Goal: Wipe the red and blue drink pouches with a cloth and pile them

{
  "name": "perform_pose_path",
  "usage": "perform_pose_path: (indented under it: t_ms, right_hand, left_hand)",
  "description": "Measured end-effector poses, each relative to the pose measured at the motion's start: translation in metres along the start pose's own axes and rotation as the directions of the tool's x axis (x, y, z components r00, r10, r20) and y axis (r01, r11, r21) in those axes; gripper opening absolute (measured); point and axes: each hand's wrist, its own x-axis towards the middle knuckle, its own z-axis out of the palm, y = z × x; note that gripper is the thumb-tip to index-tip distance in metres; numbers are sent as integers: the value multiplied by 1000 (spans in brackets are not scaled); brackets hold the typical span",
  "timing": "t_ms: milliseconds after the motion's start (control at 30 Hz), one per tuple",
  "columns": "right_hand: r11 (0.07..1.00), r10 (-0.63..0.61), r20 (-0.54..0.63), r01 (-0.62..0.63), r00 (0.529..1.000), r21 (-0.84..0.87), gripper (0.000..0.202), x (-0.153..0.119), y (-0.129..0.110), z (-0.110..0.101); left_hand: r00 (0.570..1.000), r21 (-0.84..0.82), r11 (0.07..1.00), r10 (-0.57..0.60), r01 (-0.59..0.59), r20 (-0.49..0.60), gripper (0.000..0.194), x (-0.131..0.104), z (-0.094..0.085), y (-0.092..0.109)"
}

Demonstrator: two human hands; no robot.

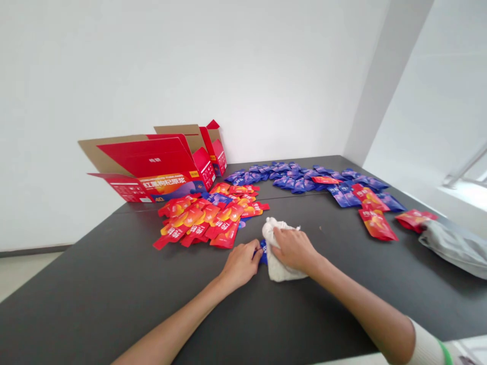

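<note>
My left hand (240, 264) is closed on the edge of a blue pouch (263, 252), most of which is hidden. Over that pouch's right side, my right hand (294, 248) presses a crumpled white cloth (279, 268) with its fingers bent onto it. Both hands rest low over the dark table (213, 314). Just beyond my left hand lies a heap of red-orange pouches (201, 220), with a few blue ones among them.
Two open red cartons (167, 167) stand at the back left. Many blue pouches (292, 180) spread along the back and right. Several red pouches (376, 223) lie at the right, near a grey fabric item (452, 248). A white wall (266, 76) rises behind the table.
</note>
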Motion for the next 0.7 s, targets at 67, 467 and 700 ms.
perform_pose_path:
  t_ms: [67,467,700]
  right_hand:
    - [995,-94,28,93,995,25,34,-2,-5,1]
    - [992,-106,-24,108,994,62,31,-5,-3,4]
    - [981,193,29,-194,981,21,34,2,12,5]
  left_hand:
    - [1000,11,1000,8,-8,10,20,0,0,0]
    - [1000,77,997,-1,1,1,19,-1,2,0]
    - [1000,83,997,-6,6,7,22,-1,0,2]
